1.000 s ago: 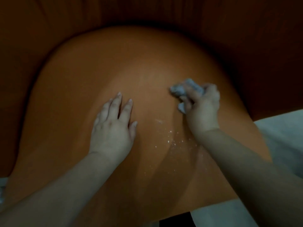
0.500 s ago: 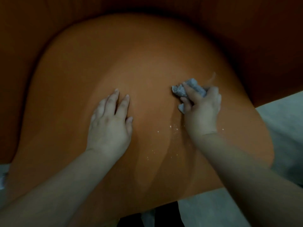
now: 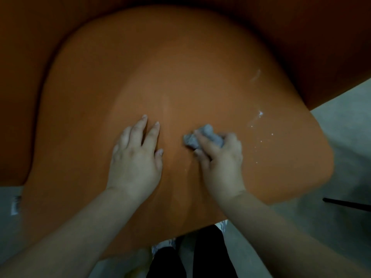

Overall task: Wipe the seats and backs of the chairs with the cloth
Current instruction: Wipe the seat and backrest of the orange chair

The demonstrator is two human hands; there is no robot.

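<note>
Head view, looking straight down on an orange chair seat (image 3: 180,77), smooth and rounded, filling most of the frame; darker orange surface of the same chair curves around it at the top and both upper sides. Left hand (image 3: 134,157) lies palm-down on the seat near its middle, fingers straight and slightly spread, pointing away from the person, nothing held. Right hand (image 3: 220,157) sits just beside it, to the right, fingers curled over a small crumpled grey-blue cloth (image 3: 202,137), pressing it onto the seat; the cloth shows beyond the fingertips and at the index-finger side, the rest hidden under the hand. The two hands are near each other but not touching. White specks and droplets (image 3: 261,125) are scattered on the seat to the right of the right hand, with a pale smear (image 3: 256,75) farther up toward the seat's right edge. A faint sheen runs along the seat's centre line between the hands. Grey floor (image 3: 341,147) shows at right and lower left; a thin dark rod (image 3: 347,203) lies on it at the right edge. Dark trouser legs (image 3: 208,255) appear below the seat's front edge.
</note>
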